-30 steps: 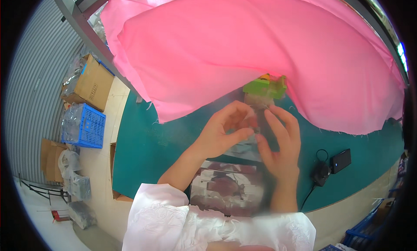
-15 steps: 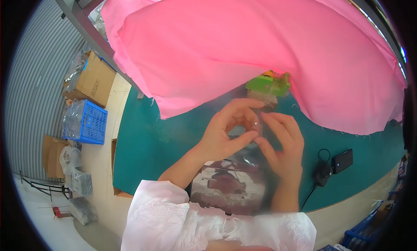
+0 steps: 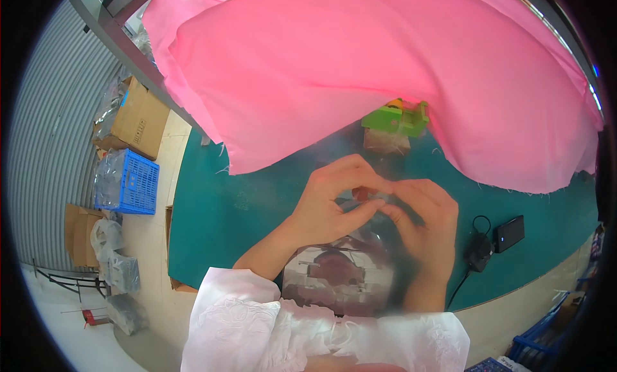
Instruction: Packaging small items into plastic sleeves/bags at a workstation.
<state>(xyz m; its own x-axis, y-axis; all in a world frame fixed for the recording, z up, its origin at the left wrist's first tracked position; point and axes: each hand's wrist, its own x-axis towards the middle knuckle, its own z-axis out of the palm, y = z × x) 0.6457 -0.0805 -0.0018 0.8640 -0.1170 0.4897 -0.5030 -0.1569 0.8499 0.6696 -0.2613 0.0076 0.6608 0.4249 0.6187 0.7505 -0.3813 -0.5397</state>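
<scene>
My left hand (image 3: 331, 195) and my right hand (image 3: 424, 211) meet above the green table (image 3: 225, 205), fingertips pinched together. Between the left thumb and fingers a small reddish bit (image 3: 361, 193) shows; I cannot tell what it is. Anything else in the pinch is hidden by the fingers. Below the hands, close to my body, lies a shiny surface (image 3: 337, 275) with maroon and grey patches, its kind unclear. Beyond the fingers a green holder (image 3: 385, 121), shaped like a tape dispenser, stands partly under pink cloth (image 3: 308, 70). A small tan see-through packet (image 3: 385, 142) is just in front of it.
A black box-shaped device (image 3: 509, 234) and a black adapter with cable (image 3: 479, 251) lie at the right. On the floor at left are a blue crate (image 3: 138, 182), a cardboard box (image 3: 138, 118) and plastic bags (image 3: 119, 263). A grey metal frame (image 3: 138, 54) rises at upper left.
My fingertips have closed up on each other; earlier a gap with something clear showed between the hands. The right hand has turned slightly, its fingers now reaching over to the left hand's.
</scene>
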